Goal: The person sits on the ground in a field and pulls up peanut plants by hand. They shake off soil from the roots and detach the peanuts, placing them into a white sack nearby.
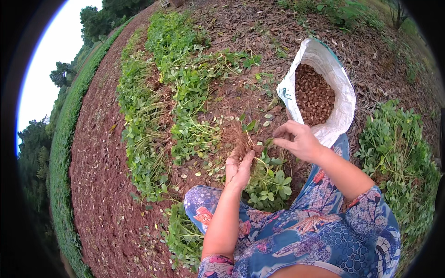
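Note:
My left hand [239, 170] is closed around the root end of an uprooted peanut plant [269, 182]. The plant's fine brown roots [237, 135] stick up beyond my fingers, and its leafy stems hang down over my lap. To the right, my right hand [299, 141] is raised with its fingers bent. A small green leaf [269, 141] is at its thumb tip; whether the fingers pinch it I cannot tell. Just beyond that hand, a white woven sack [342, 93] stands with its mouth wide, partly filled with brown peanut pods [313, 97].
Pulled peanut plants [142, 114] lie in rows ahead and to the left on reddish soil [100, 166]. Another heap of plants [399, 160] lies at the right. Dry leaf litter [240, 31] covers the ground beyond the sack. My bent knee [200, 201] is beside my left forearm.

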### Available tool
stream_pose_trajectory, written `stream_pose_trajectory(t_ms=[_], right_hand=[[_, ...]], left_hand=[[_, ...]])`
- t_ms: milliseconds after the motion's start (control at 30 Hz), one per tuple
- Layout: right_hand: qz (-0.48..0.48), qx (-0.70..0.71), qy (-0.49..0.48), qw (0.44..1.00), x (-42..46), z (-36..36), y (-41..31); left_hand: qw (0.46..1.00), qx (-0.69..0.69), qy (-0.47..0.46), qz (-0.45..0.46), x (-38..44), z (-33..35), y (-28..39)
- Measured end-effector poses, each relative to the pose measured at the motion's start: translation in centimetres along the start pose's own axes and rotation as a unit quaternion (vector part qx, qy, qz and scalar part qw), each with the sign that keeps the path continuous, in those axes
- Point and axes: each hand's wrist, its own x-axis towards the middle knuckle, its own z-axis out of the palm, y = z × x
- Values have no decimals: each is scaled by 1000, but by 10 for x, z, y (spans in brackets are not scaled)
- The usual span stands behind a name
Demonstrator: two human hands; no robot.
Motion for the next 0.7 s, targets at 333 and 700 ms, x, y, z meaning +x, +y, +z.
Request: stream_pose_trajectory(t_ms=[333, 700], right_hand=[[29, 21, -69, 997, 0, 51, 18], [122, 206, -191, 952, -33, 43, -12]], left_hand=[[848, 417, -26, 325, -5, 3, -13], [864, 447, 87, 217, 11, -10, -31]])
